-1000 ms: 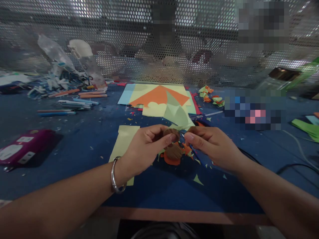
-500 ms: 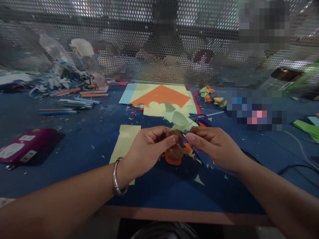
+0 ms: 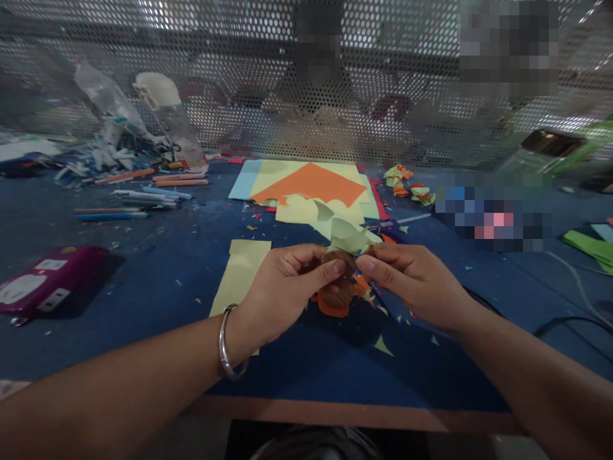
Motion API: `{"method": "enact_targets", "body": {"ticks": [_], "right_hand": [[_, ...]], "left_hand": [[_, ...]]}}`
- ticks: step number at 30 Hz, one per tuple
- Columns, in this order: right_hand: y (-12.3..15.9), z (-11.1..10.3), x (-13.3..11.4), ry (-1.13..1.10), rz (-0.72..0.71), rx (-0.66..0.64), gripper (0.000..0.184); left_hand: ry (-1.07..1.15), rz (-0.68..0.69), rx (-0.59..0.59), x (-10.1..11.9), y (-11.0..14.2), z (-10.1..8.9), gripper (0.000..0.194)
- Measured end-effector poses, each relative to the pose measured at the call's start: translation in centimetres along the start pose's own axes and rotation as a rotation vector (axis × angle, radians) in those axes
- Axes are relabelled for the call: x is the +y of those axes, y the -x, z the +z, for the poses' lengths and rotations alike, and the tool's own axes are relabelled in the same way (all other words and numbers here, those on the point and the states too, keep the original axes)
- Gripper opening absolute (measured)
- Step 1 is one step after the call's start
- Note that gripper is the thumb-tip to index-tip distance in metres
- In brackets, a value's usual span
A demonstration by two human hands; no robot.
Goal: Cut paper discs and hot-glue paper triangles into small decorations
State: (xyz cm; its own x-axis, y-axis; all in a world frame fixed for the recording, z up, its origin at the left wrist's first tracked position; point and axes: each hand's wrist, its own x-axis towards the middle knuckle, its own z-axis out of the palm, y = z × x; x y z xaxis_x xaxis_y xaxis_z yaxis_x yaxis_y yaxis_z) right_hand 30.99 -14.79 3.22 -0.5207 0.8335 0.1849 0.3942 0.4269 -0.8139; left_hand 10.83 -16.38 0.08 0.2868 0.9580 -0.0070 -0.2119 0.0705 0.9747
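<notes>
My left hand (image 3: 287, 287), with a silver bangle at the wrist, pinches a round brown disc (image 3: 338, 260) together with pale green paper (image 3: 347, 235). The paper curls up behind the disc, its edge cut in curves. My right hand (image 3: 407, 275) is closed at the disc's right edge, thumb against fingers. A slim blue tool (image 3: 380, 301) slants down from under its fingertips; its tip is hidden now, and its kind is unclear. Beneath the hands lie another brown disc (image 3: 336, 294), an orange paper piece (image 3: 332, 311) and small paper scraps (image 3: 383, 345).
A pale yellow sheet (image 3: 244, 271) lies left of my hands. Coloured sheets (image 3: 311, 182) are stacked ahead, before a perforated metal screen (image 3: 249, 115). Left are a purple case (image 3: 52, 278), pens (image 3: 143, 199) and a bottle (image 3: 177, 121). Crumpled paper (image 3: 402, 182) and cables (image 3: 569, 319) lie right.
The pale green paper has curled and sunk lower behind the disc, and more of the held disc shows. A metal glint by my right fingertips is now out of sight. Both hands stay nearly in place.
</notes>
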Motion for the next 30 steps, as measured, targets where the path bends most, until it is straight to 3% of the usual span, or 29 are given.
{"method": "enact_targets", "body": {"ticks": [21, 30], "right_hand": [[0.30, -0.34, 0.02, 0.171, 0.070, 0.032, 0.054], [0.26, -0.50, 0.02, 0.149, 0.067, 0.033, 0.049]], "left_hand": [[-0.034, 0.099, -0.024, 0.29, -0.13, -0.29, 0.016], [-0.094, 0.099, -0.052, 0.61, -0.10, -0.30, 0.021]]}}
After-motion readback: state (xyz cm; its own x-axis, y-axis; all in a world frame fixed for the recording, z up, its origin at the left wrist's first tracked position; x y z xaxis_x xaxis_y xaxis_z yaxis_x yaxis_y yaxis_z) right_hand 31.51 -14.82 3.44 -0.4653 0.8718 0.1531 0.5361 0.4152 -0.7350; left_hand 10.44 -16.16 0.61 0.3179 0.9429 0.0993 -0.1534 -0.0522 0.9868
